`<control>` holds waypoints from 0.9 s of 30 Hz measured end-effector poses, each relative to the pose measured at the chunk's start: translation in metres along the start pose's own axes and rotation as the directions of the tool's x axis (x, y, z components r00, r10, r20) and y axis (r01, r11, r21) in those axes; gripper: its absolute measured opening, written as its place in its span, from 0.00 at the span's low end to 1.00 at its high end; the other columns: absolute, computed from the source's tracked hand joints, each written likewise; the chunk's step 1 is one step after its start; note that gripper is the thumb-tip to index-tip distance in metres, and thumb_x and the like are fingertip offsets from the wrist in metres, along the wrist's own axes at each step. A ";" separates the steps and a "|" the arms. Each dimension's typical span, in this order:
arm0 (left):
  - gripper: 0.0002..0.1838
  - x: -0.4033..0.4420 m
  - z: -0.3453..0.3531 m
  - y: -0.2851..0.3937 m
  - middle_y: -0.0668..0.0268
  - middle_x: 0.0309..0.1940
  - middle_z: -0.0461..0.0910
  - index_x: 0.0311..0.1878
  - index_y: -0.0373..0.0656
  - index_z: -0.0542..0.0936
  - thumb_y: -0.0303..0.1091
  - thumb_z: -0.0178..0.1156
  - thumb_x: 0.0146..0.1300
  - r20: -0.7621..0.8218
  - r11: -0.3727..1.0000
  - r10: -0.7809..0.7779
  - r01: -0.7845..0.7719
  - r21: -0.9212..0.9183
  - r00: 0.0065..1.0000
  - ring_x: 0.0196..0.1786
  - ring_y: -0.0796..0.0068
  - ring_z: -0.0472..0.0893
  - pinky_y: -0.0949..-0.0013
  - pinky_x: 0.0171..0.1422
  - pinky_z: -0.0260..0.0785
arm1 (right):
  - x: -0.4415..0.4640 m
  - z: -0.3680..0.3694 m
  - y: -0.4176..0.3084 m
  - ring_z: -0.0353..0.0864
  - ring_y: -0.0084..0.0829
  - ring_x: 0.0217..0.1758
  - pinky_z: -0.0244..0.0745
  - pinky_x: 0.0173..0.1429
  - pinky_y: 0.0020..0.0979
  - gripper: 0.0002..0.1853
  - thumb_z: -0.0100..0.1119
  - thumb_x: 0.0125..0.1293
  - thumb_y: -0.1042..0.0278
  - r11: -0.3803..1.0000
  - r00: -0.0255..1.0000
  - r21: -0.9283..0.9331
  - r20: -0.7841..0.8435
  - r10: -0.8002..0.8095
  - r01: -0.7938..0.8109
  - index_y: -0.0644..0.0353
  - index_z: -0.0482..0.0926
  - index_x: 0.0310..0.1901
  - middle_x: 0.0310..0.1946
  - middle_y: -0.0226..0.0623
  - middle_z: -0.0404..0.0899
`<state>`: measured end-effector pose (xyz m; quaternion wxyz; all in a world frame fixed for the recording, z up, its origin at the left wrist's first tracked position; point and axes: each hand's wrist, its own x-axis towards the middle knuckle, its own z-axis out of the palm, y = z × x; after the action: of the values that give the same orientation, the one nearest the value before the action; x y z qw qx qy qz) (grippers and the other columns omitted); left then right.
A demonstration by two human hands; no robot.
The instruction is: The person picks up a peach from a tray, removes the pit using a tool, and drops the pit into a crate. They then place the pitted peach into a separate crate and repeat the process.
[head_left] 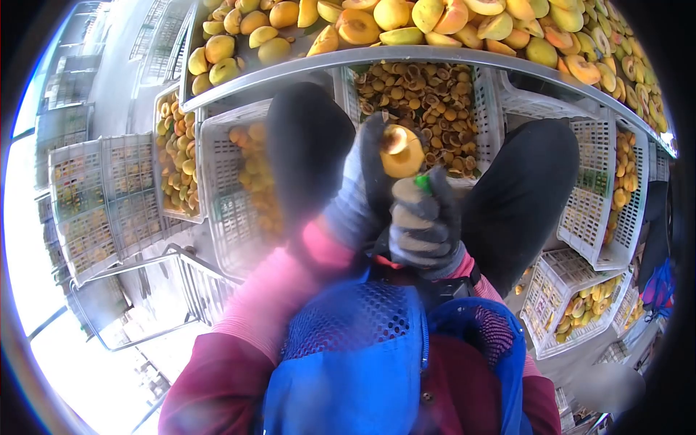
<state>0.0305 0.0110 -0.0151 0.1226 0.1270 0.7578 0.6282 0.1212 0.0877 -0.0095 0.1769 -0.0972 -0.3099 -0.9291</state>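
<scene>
My left hand (366, 167), in a grey-and-dark glove, is closed around a cut yellow peach (403, 158). A hollow shows in the upper part of its flesh. Just right of and below it, my gloved right hand (426, 223) is a fist around a small tool with a green part (423, 183) at the top. The tool's working end is hidden or too small to make out. Both hands are between my knees, above my lap. Behind them stands a white crate (489, 119) of small brown pieces (420, 101) that look like peach stones.
A metal-edged table (435, 54) heaped with peaches (391, 18), many halved, curves across the front. Crates with peaches stand at left (205, 174) and right (573, 297). Stacked crates (109, 199) and a metal frame (174, 290) are farther left. A dark-clothed person (655, 232) is at far right.
</scene>
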 end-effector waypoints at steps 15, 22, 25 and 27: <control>0.27 0.007 -0.022 0.034 0.72 0.26 0.74 0.40 0.41 0.77 0.57 0.43 0.71 0.276 0.827 -0.404 0.477 -0.296 0.872 0.26 0.85 0.69 0.80 0.30 0.60 | 0.015 0.014 -0.007 0.79 0.27 0.44 0.71 0.51 0.28 0.21 0.60 0.58 0.79 -0.426 0.677 -0.886 0.201 -0.708 -0.182 0.62 0.70 0.54 0.41 0.37 0.78; 0.25 0.001 -0.024 0.023 0.72 0.29 0.75 0.43 0.40 0.76 0.54 0.42 0.73 0.297 0.835 -0.385 0.467 -0.291 0.874 0.29 0.86 0.70 0.81 0.33 0.62 | 0.016 0.016 -0.016 0.79 0.50 0.41 0.72 0.43 0.38 0.18 0.63 0.54 0.73 -0.530 0.690 -0.743 0.128 -0.712 -0.408 0.56 0.73 0.48 0.36 0.46 0.78; 0.25 0.002 -0.029 0.011 0.68 0.34 0.78 0.47 0.38 0.76 0.52 0.42 0.73 0.355 0.833 -0.396 0.494 -0.251 0.847 0.35 0.82 0.75 0.78 0.40 0.67 | 0.016 0.021 -0.017 0.79 0.50 0.39 0.73 0.41 0.40 0.18 0.63 0.54 0.72 -0.700 0.737 -0.582 0.238 -0.633 -0.414 0.56 0.73 0.48 0.36 0.46 0.78; 0.25 -0.002 -0.026 0.020 0.65 0.38 0.79 0.50 0.38 0.76 0.53 0.43 0.73 0.364 0.825 -0.370 0.482 -0.294 0.855 0.39 0.80 0.76 0.76 0.45 0.69 | 0.017 0.025 -0.014 0.79 0.49 0.38 0.72 0.40 0.40 0.18 0.63 0.53 0.71 -0.787 0.754 -0.440 0.300 -0.584 -0.433 0.56 0.74 0.47 0.36 0.45 0.77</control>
<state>0.0238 -0.0100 0.0096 0.3932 0.0177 0.6062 0.6911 0.1022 0.1088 0.0070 -0.1733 0.1438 0.8289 -0.5121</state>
